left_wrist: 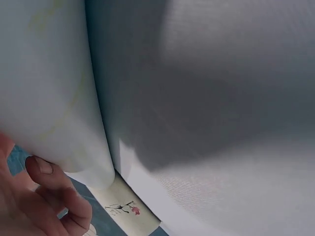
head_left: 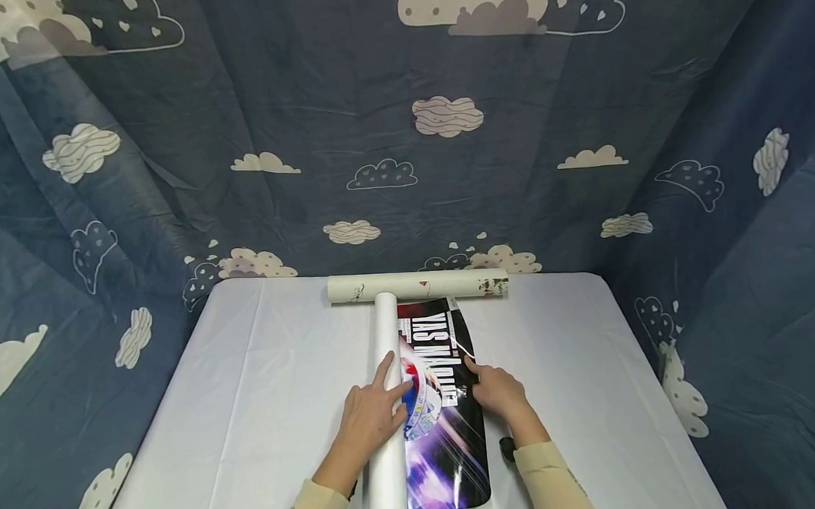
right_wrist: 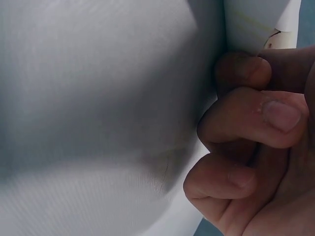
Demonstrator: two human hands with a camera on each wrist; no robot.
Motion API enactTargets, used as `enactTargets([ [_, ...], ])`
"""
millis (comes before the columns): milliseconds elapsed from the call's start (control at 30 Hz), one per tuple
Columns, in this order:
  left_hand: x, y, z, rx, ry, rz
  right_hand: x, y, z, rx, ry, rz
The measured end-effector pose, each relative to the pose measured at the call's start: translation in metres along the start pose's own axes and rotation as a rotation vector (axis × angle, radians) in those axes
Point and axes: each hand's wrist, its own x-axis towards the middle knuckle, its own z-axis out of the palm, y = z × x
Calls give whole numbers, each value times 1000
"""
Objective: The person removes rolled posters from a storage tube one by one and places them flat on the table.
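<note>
A glossy poster (head_left: 453, 460) in black and purple with white lettering lies partly unrolled on the table, its left part still a white-backed roll (head_left: 386, 325). My left hand (head_left: 369, 416) rests on this roll with fingers spread, the index finger pointing along it and other fingertips reaching over the printed face. At the poster's right edge, my right hand (head_left: 501, 394) pinches the sheet between thumb and curled fingers. The right wrist view shows those curled fingers (right_wrist: 236, 115) close against the sheet's white back (right_wrist: 253, 22).
A cream paper roll (head_left: 416, 286) with small painted marks lies crosswise at the table's far edge, just beyond the poster's top end. White cloth covers the table (head_left: 588, 399). Dark blue cloud-patterned curtains (head_left: 343, 81) hang behind and on both sides.
</note>
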Motion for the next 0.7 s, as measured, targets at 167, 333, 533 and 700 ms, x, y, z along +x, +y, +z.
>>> enactTargets([
  [167, 0, -1, -2, 32, 26, 41, 1, 4, 1, 9, 3, -4],
  [333, 0, -2, -4, 11, -11, 27, 1, 6, 0, 23, 12, -6],
  [533, 0, -5, -3, -16, -29, 10, 1, 6, -2, 23, 6, -7],
  [700, 0, -6, -5, -18, -77, -12, 1, 7, -1, 19, 2, 7],
])
